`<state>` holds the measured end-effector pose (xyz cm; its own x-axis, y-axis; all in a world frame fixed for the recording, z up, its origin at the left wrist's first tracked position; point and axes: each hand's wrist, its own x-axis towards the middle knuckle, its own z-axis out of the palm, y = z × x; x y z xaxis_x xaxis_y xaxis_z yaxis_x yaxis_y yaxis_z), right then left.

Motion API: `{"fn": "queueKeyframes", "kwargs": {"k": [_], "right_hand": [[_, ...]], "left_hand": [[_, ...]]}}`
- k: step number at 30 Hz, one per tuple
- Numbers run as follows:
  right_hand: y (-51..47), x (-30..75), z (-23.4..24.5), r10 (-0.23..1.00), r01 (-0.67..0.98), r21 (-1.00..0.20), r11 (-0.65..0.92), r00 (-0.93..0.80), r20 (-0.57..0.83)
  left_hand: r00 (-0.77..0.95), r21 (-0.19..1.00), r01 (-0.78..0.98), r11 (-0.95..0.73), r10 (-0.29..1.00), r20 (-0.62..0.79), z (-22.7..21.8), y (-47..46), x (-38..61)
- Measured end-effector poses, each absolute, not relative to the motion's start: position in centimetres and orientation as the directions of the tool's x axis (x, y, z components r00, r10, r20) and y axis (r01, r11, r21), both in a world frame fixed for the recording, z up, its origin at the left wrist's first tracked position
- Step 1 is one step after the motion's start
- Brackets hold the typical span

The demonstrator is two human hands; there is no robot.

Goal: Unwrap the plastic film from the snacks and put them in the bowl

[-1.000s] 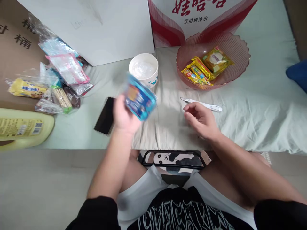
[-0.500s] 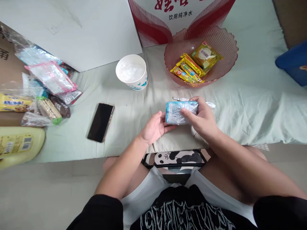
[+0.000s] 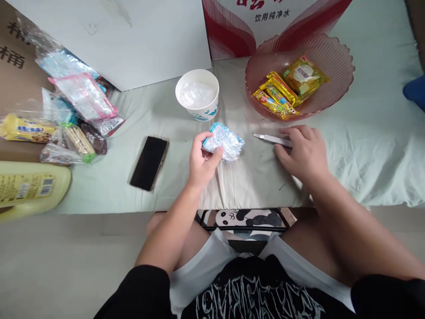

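Observation:
A small flat packet in clear crinkled wrap with blue edges is pinched in my left hand, the thumb on its top face. On the cloth to the right lies a slim pale craft knife, its blade end pointing left. Over its handle is my right hand, thumb on the near side and fingers spread on the far side; the handle's right end is hidden beneath the hand. A white paper cup with clear plastic inside stands just beyond the packet.
A pink ribbed bowl holds several yellow snack packs. A phone lies to the left, near wrapped snacks and a yellow jug. White boxes stand behind; a blue object is at the right edge.
The packet has moved left, out of my right hand and into my left. My right hand has shifted right and down to the craft knife. The view has turned slightly left.

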<state>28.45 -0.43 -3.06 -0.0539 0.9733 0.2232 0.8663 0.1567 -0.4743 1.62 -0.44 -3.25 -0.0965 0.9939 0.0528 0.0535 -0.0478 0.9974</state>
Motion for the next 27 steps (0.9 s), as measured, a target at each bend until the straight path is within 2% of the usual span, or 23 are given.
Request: {"fn": "queueKeyframes", "kwargs": {"k": [2, 4, 7, 10, 13, 20, 27], "right_hand": [[-0.3, 29.3, -3.6, 0.974, 0.887, -0.437, 0.149, -0.056, 0.219], [-0.4, 29.4, -3.6, 0.976, 0.877, -0.459, 0.139, -0.044, 0.211], [-1.0, 28.3, -2.6, 0.987, 0.795, -0.594, 0.124, -0.04, 0.153], [-1.8, 26.5, -1.4, 0.992, 0.656, -0.747, 0.109, -0.116, 0.043], [-2.3, 24.9, -0.9, 0.979, 0.584, -0.802, 0.123, -0.203, 0.003], [-2.0, 23.8, -1.2, 0.963, 0.604, -0.777, 0.177, -0.27, 0.01], [-2.0, 25.5, -0.9, 0.959, 0.715, -0.667, 0.21, -0.284, -0.003]], "left_hand": [[-0.094, 0.997, 0.07, -0.044, 0.994, 0.051, -3.3, -0.4, 1.5], [-0.062, 0.997, 0.076, -0.032, 0.997, 0.036, -3.5, -0.4, 1.7], [-0.01, 0.991, 0.131, -0.019, 1.0, 0.02, -4.0, -0.5, 2.0], [0.003, 0.976, 0.21, -0.06, 0.998, 0.06, -4.4, -0.7, 2.2], [0.008, 0.982, 0.182, -0.056, 0.998, 0.055, -4.6, -0.7, 2.4], [0.001, 0.999, 0.043, 0.006, 1.0, -0.006, -4.3, -0.5, 2.9], [-0.214, 0.992, -0.113, -0.053, 0.976, 0.028, -4.6, 1.3, 0.5]]}}
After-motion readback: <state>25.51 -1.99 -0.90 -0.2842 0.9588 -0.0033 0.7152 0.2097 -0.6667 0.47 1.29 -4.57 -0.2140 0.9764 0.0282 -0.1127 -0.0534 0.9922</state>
